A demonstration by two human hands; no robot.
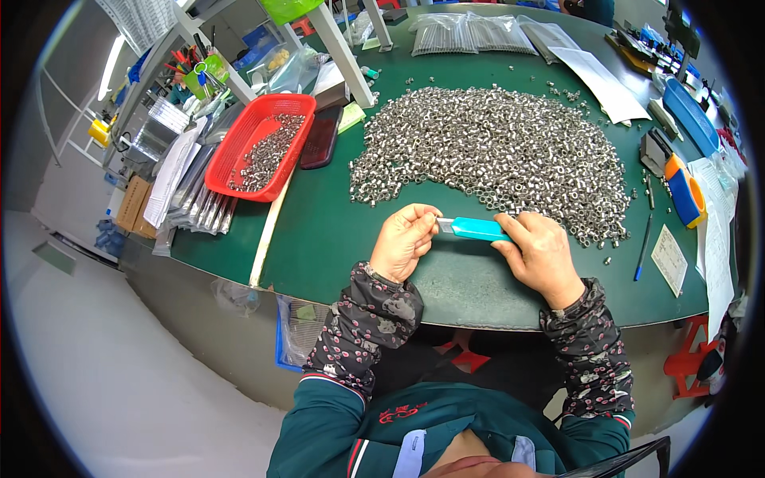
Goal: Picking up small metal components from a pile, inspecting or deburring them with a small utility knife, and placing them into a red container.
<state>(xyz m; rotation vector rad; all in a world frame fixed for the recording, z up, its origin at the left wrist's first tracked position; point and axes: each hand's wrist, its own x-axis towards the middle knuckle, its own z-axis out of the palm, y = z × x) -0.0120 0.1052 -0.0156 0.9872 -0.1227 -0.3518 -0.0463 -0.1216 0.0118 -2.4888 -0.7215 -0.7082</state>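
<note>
Teal-handled tool point(480, 229) sits mid-frame in head view. Right hand point(539, 253) closed on it; left hand point(405, 240) pinched shut at its metal end point(445, 226), can't tell if gripping a part. Risk: weak pinch, tip could skid into left hand; forward bump could scatter metal rings point(494, 147), upper centre.

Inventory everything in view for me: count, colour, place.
table: one, green, centre
tool: one, teal with metal end, front centre
metal rings: too many to count, silver, heaped centrally
basket: one, red, left side, metal parts inside
flat device: one, dark, right of basket
bags: several, clear, far edge
tray: one, blue, far right
pen-like stick: one, blue, right
card: one, pale, right
stools: at least one, red, lower right
background clutter: uncounted, mixed colours, mostly upper left
sleeves: two, dark floral, forearms
left hand: one, bare, pinching at metal end
right hand: one, bare, gripping teal handle
</note>
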